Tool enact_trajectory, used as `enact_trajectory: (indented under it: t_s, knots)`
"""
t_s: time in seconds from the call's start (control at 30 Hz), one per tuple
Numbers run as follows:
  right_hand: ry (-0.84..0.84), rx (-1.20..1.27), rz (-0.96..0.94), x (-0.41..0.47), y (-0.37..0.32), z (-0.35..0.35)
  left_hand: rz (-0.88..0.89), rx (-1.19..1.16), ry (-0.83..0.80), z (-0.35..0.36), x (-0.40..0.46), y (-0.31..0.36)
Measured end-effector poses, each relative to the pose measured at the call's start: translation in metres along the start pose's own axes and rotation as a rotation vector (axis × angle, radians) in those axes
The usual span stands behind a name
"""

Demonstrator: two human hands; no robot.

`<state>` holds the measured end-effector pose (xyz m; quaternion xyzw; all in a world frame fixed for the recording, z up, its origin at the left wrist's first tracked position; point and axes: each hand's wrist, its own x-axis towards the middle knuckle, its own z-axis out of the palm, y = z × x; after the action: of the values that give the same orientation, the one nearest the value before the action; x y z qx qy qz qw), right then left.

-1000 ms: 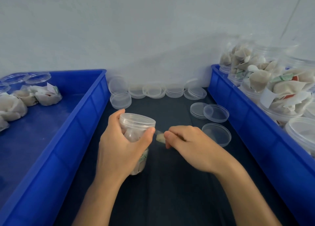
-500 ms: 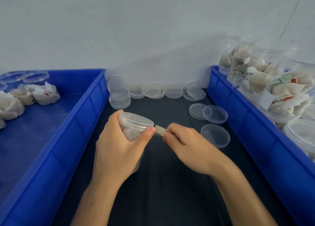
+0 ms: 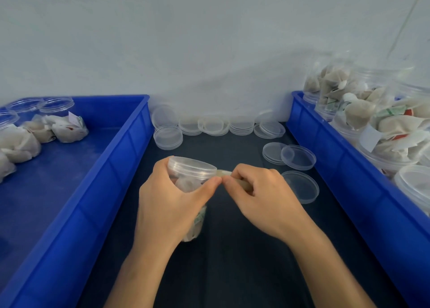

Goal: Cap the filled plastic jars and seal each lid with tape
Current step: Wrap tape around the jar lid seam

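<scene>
My left hand (image 3: 169,203) grips a clear plastic jar (image 3: 190,182) filled with white pouches, tilted over the dark mat. A clear lid (image 3: 192,165) sits on the jar. My right hand (image 3: 260,196) pinches a small yellowish roll of tape (image 3: 242,182), most of it hidden in the fingers. A short strip of tape (image 3: 223,172) runs from that hand to the jar's lid edge. My left thumb tip touches my right fingertips beside the lid.
Loose clear lids (image 3: 300,186) lie on the dark mat (image 3: 232,261), with stacks along the wall (image 3: 214,125). The blue bin on the left (image 3: 121,168) holds pouches and open jars. Another blue bin on the right (image 3: 349,179) holds filled jars (image 3: 391,131).
My right hand has moved left toward the jar, shortening the tape strip until its fingertips meet my left thumb. The jar has tilted slightly and risen a little.
</scene>
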<state>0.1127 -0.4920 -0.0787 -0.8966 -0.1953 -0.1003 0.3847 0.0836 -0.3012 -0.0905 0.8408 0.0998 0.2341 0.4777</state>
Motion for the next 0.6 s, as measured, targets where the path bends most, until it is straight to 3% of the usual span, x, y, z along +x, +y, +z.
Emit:
enact_trajectory:
  t_s: [0.27, 0.6]
  knots:
    - [0.092, -0.041, -0.017, -0.0013, -0.0037, 0.0003, 0.004, -0.089, -0.028, 0.0038, -0.0046, 0.0015]
    - [0.078, -0.022, 0.011, -0.0015, -0.0078, -0.0054, -0.083, -0.204, -0.099, 0.0032, -0.0015, -0.0011]
